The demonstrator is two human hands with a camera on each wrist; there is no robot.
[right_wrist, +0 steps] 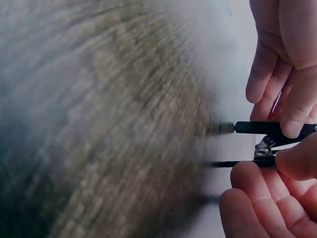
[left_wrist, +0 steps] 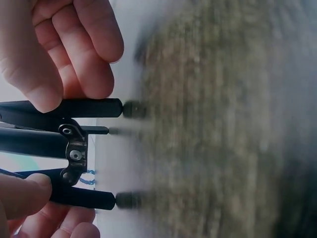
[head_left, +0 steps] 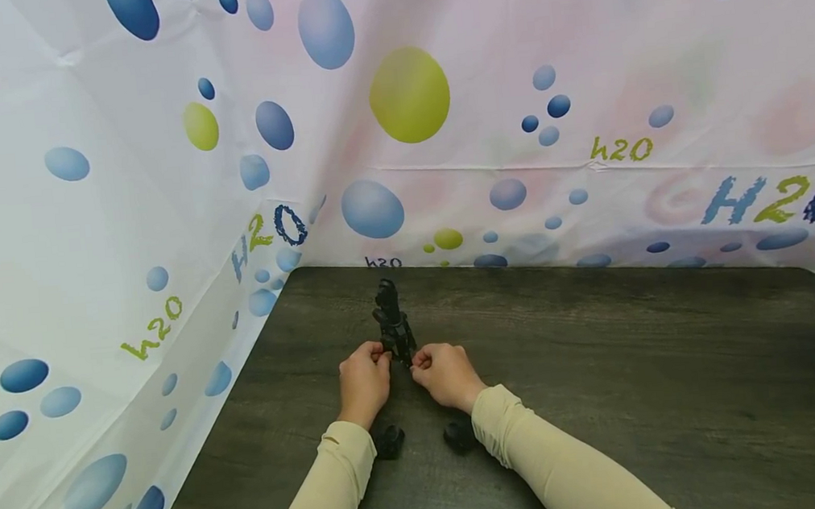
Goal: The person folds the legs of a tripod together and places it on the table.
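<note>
A small black tripod (head_left: pixel 393 324) stands upright between both hands, its feet right at the dark tabletop. My left hand (head_left: pixel 364 381) pinches its left leg (left_wrist: pixel 84 195) between thumb and curled fingers. On the other side, my right hand (head_left: pixel 447 374) pinches the right leg (right_wrist: pixel 263 162), its fingers (right_wrist: pixel 247 208) curled beneath the thumb. Between the legs, the left wrist view shows the centre column (left_wrist: pixel 32 144) and a metal bracket (left_wrist: pixel 75 154). Fingers cover the upper parts of the legs.
A dark wood-grain table (head_left: pixel 606 366) reaches away to the right. Behind it and along its left hangs a white curtain (head_left: pixel 463 64) with printed bubbles and lettering. Black wrist devices (head_left: pixel 389 442) show beneath both forearms.
</note>
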